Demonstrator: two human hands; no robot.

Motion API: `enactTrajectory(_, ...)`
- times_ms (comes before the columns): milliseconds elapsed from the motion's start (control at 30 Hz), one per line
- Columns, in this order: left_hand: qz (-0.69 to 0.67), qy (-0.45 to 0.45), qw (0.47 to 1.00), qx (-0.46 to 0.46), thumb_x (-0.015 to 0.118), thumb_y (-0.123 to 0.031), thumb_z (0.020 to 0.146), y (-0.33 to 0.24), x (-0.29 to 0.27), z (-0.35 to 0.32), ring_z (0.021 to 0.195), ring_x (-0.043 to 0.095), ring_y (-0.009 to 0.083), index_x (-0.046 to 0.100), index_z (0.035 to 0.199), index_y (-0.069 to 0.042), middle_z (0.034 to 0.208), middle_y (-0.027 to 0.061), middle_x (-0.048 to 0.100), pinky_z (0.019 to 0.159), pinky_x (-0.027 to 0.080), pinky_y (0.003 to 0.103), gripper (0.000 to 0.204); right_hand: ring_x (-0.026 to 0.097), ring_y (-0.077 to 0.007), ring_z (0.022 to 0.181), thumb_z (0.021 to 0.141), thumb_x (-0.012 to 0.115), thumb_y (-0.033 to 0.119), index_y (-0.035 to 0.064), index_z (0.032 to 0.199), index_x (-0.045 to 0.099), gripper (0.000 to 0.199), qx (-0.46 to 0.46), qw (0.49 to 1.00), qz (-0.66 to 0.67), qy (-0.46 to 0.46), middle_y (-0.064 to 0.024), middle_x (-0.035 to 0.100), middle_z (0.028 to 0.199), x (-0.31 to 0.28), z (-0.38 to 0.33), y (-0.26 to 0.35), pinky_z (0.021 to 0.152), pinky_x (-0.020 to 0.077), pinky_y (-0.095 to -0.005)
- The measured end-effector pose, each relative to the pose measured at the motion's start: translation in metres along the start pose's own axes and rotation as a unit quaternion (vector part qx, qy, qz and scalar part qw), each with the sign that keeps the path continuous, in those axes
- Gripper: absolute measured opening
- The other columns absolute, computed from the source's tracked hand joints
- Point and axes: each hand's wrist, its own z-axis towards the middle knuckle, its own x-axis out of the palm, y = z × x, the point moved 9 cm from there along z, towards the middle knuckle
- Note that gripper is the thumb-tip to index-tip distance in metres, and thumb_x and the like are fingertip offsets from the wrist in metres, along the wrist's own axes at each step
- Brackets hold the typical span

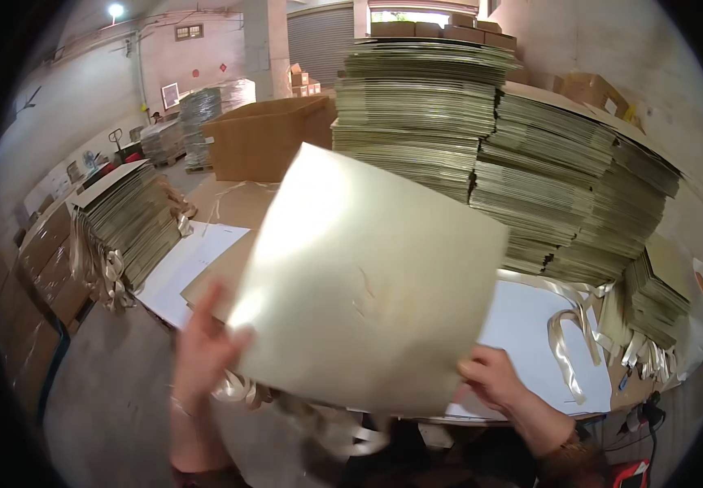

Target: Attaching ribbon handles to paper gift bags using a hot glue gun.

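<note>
A large glossy pale-gold paperboard panel is tilted up in front of me, with faint scratch-like marks near its middle. My right hand pinches its lower right corner, thumb in front. At the lower left edge is my left hand, blurred by motion. Its thumb overlaps the panel, but how the fingers meet the edge is unclear. Shiny cream ribbons hang below the panel. Behind its left side a flat tan-gold board lies on a white sheet.
Tall stacks of gold boards rise at the back right. A smaller stack with ribbons stands left, another far right. Loose ribbon lies on a white sheet at right. Behind sits a large open carton.
</note>
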Motion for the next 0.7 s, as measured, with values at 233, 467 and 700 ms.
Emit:
enactTrajectory(233, 0.421, -0.008, 0.886, 0.192, 0.064, -0.032, 0.084, 0.016, -0.048, 0.097, 0.135, 0.036, 0.0428, 0.047, 0.139, -0.013, 0.147, 0.0153, 0.040, 0.104, 0.033, 0.062, 0.061, 0.065, -0.0205, 0.082, 0.087, 0.064, 0.015, -0.0025, 0.104, 0.059, 0.025, 0.045, 0.996, 0.025, 0.077, -0.0115, 0.063, 0.095, 0.188, 0.167, -0.025, 0.055, 0.0579, -0.0359)
enactTrajectory(467, 0.608, 0.032, 0.791, 0.059, 0.049, -0.042, 0.090, 0.195, -0.001, 0.086, 0.125, 0.039, 0.0387, 0.050, 0.128, -0.018, 0.132, 0.0079, 0.047, 0.090, 0.030, 0.076, 0.045, 0.066, -0.0332, 0.076, 0.085, 0.065, 0.027, -0.0009, 0.096, 0.061, 0.030, -0.062, 0.897, -0.427, 0.091, -0.0167, 0.064, 0.083, 0.186, 0.194, -0.008, 0.061, 0.0543, -0.0425)
enactTrajectory(700, 0.576, 0.125, 0.806, -0.058, 0.049, -0.038, 0.089, 0.183, 0.004, 0.094, 0.130, 0.034, 0.0381, 0.050, 0.125, -0.018, 0.135, 0.0095, 0.046, 0.092, 0.024, 0.079, 0.042, 0.040, -0.0288, 0.129, 0.079, 0.072, 0.022, 0.0117, 0.127, 0.052, 0.052, -0.581, 0.271, -0.680, -0.354, -0.0116, 0.049, 0.131, 0.135, 0.149, 0.379, 0.098, 0.0354, -0.0525)
